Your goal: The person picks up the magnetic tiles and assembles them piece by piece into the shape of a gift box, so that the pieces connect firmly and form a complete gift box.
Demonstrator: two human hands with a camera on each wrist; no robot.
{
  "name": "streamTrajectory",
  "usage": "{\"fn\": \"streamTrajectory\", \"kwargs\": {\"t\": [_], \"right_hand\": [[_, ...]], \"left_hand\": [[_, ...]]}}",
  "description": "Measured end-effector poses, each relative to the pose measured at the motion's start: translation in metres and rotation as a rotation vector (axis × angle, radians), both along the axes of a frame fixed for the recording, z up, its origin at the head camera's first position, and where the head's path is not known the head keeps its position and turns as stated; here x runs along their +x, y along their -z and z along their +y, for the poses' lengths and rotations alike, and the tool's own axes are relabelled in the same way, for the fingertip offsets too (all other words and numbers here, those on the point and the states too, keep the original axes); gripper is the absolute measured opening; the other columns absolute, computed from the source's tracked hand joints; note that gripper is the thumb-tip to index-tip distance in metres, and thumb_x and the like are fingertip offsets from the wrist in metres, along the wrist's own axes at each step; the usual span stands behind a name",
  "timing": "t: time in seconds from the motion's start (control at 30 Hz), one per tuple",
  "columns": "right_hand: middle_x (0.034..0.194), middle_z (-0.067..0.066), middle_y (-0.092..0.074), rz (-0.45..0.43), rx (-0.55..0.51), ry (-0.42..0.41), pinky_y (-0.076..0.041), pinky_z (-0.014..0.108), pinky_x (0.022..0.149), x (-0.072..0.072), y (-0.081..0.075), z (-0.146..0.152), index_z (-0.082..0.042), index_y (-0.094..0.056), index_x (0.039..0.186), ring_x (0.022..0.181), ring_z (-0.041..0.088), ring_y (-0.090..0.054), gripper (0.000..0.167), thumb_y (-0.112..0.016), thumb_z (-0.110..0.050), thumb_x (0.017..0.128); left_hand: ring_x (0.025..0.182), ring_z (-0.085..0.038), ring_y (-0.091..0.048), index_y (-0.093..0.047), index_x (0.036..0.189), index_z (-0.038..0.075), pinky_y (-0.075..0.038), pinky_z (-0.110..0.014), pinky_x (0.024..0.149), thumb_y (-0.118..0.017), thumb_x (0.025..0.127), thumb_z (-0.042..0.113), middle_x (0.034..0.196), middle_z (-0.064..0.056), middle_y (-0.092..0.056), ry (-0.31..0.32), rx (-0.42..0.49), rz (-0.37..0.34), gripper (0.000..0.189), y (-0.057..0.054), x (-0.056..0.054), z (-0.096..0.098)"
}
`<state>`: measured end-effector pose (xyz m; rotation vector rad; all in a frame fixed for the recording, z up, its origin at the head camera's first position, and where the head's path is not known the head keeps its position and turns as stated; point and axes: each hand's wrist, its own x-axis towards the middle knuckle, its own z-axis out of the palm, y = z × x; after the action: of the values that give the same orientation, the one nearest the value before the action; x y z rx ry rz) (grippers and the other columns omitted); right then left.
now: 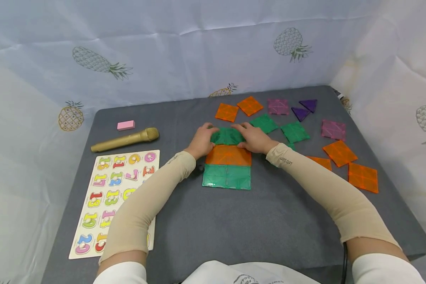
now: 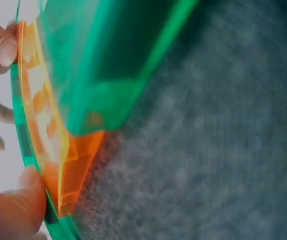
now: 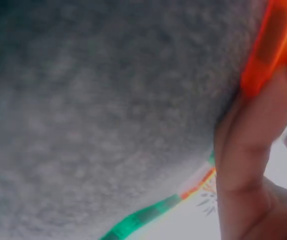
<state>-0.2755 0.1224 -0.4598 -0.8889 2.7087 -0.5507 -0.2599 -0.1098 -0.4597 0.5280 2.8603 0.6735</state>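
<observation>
Both hands are at the far end of a column of see-through magnetic tiles lying on a grey table. My left hand (image 1: 200,141) grips the left side of the far pair of green tiles (image 1: 228,136), thumb at the near edge and fingers at the far edge. On the other side, my right hand (image 1: 255,139) holds the same pair in a matching way. Just nearer is a row of orange tiles (image 1: 228,156), then another row of green tiles (image 1: 226,176). The left wrist view shows a thumb (image 2: 23,205) against the green edge beside an orange tile (image 2: 76,172).
Loose tiles lie to the right and behind: green (image 1: 295,132), orange (image 1: 340,153), pink-purple (image 1: 278,107) and purple triangles (image 1: 300,113). At left are a number puzzle board (image 1: 86,205), a gold microphone (image 1: 125,141) and a pink block (image 1: 126,125). Pineapple-print cloth (image 1: 184,51) hangs behind.
</observation>
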Motion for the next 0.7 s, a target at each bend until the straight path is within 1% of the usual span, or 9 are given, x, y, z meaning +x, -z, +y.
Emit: {"fn": "streamTrajectory", "kwargs": {"t": [0.03, 0.1, 0.17, 0.2, 0.3, 0.4, 0.5, 0.57, 0.7], "right_hand": [[0.144, 0.025, -0.036, -0.001, 0.0, 0.005, -0.052, 0.049, 0.082, 0.0, 0.0, -0.001, -0.013, -0.027, 0.152, 0.093, 0.037, -0.063, 0.075, -0.068, -0.025, 0.09], [0.143, 0.025, -0.035, -0.011, 0.007, 0.016, -0.052, 0.05, 0.084, -0.001, 0.0, -0.001, -0.011, -0.029, 0.151, 0.096, 0.038, -0.062, 0.072, -0.067, -0.024, 0.091], [0.143, 0.025, -0.033, -0.025, 0.018, 0.03, -0.05, 0.05, 0.087, -0.001, -0.001, -0.002, -0.01, -0.034, 0.149, 0.102, 0.039, -0.059, 0.068, -0.067, -0.026, 0.091], [0.142, 0.024, -0.033, -0.029, 0.027, 0.034, -0.05, 0.051, 0.088, -0.002, -0.001, -0.003, -0.01, -0.036, 0.147, 0.104, 0.04, -0.058, 0.066, -0.067, -0.026, 0.091], [0.14, 0.023, -0.033, -0.04, 0.03, 0.048, -0.049, 0.051, 0.089, -0.002, 0.0, -0.004, -0.009, -0.043, 0.143, 0.105, 0.04, -0.058, 0.059, -0.067, -0.027, 0.091], [0.138, 0.022, -0.035, -0.036, 0.029, 0.037, -0.05, 0.049, 0.086, -0.003, 0.002, -0.003, -0.01, -0.046, 0.14, 0.101, 0.038, -0.058, 0.056, -0.067, -0.027, 0.091], [0.135, 0.02, -0.037, -0.028, 0.02, 0.001, -0.051, 0.046, 0.084, -0.003, 0.006, 0.0, -0.011, -0.05, 0.136, 0.095, 0.034, -0.059, 0.05, -0.066, -0.028, 0.091], [0.135, 0.018, -0.038, -0.027, 0.016, -0.029, -0.051, 0.044, 0.083, -0.003, 0.007, 0.003, -0.011, -0.052, 0.132, 0.094, 0.031, -0.059, 0.047, -0.066, -0.031, 0.091], [0.137, 0.019, -0.037, -0.039, 0.01, -0.077, -0.05, 0.046, 0.086, -0.002, 0.004, 0.008, -0.009, -0.053, 0.127, 0.099, 0.032, -0.057, 0.048, -0.068, -0.033, 0.089]], "left_hand": [[0.133, -0.039, -0.039, -0.052, 0.139, 0.01, -0.04, -0.046, 0.107, -0.068, 0.088, 0.007, 0.148, -0.018, -0.036, -0.026, 0.009, 0.007, 0.053, 0.0, 0.001, 0.0], [0.131, -0.039, -0.04, -0.054, 0.137, 0.01, -0.04, -0.045, 0.106, -0.068, 0.089, 0.01, 0.147, -0.017, -0.037, -0.056, 0.01, 0.021, 0.05, 0.002, 0.002, -0.001], [0.129, -0.039, -0.039, -0.057, 0.135, 0.011, -0.039, -0.043, 0.106, -0.068, 0.09, 0.014, 0.147, -0.016, -0.038, -0.07, 0.006, 0.019, 0.046, 0.004, 0.001, -0.003], [0.129, -0.038, -0.038, -0.059, 0.134, 0.011, -0.039, -0.043, 0.106, -0.067, 0.09, 0.015, 0.147, -0.016, -0.038, -0.066, -0.002, 0.017, 0.044, 0.005, 0.001, -0.004], [0.13, -0.038, -0.037, -0.059, 0.133, 0.013, -0.039, -0.043, 0.107, -0.065, 0.092, 0.018, 0.148, -0.014, -0.038, -0.04, -0.035, 0.01, 0.041, 0.005, 0.0, -0.005], [0.13, -0.039, -0.036, -0.056, 0.135, 0.013, -0.039, -0.048, 0.106, -0.063, 0.093, 0.019, 0.147, -0.014, -0.039, -0.009, -0.075, 0.003, 0.042, 0.003, 0.004, -0.005], [0.129, -0.039, -0.038, -0.053, 0.137, 0.013, -0.04, -0.053, 0.102, -0.063, 0.094, 0.025, 0.145, -0.014, -0.041, 0.034, -0.139, -0.002, 0.046, -0.001, 0.012, -0.006], [0.129, -0.04, -0.038, -0.05, 0.139, 0.013, -0.04, -0.054, 0.1, -0.063, 0.092, 0.033, 0.144, -0.015, -0.04, 0.072, -0.182, -0.011, 0.052, -0.003, 0.019, -0.007], [0.13, -0.04, -0.035, -0.042, 0.145, 0.014, -0.038, -0.053, 0.1, -0.063, 0.089, 0.049, 0.148, -0.017, -0.034, 0.134, -0.247, -0.03, 0.07, -0.005, 0.029, -0.009]]}}
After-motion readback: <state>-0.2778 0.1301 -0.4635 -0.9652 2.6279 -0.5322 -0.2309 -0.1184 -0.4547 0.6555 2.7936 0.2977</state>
